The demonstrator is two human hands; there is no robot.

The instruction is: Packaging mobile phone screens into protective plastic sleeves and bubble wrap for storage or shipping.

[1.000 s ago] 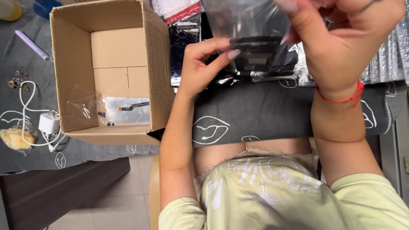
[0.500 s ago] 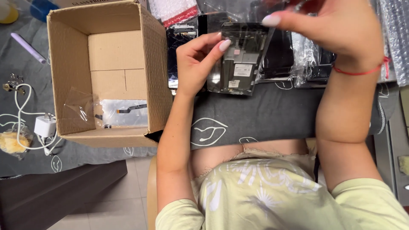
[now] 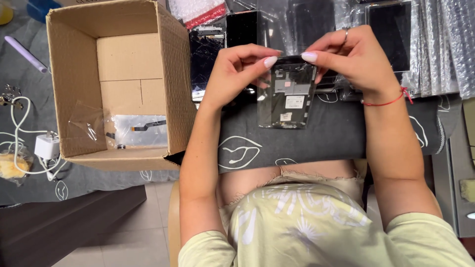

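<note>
A flat phone screen part (image 3: 289, 96) in a clear plastic bag hangs upright over the dark cloth-covered table (image 3: 336, 133), its back with small white labels facing me. My left hand (image 3: 237, 74) pinches its upper left edge. My right hand (image 3: 354, 62) grips the top right corner; a red thread bracelet sits on that wrist.
An open cardboard box (image 3: 116, 84) stands at the left with a clear bag and a flat part inside. Behind my hands lie more bagged screens (image 3: 391, 34) and bubble wrap (image 3: 452, 44). A white charger with cable (image 3: 44, 146) and a purple pen (image 3: 24, 54) lie far left.
Both hands have come down from the top of the view and lowered the bagged screen part towards the table. The part now hangs straight, where before it was tilted.
</note>
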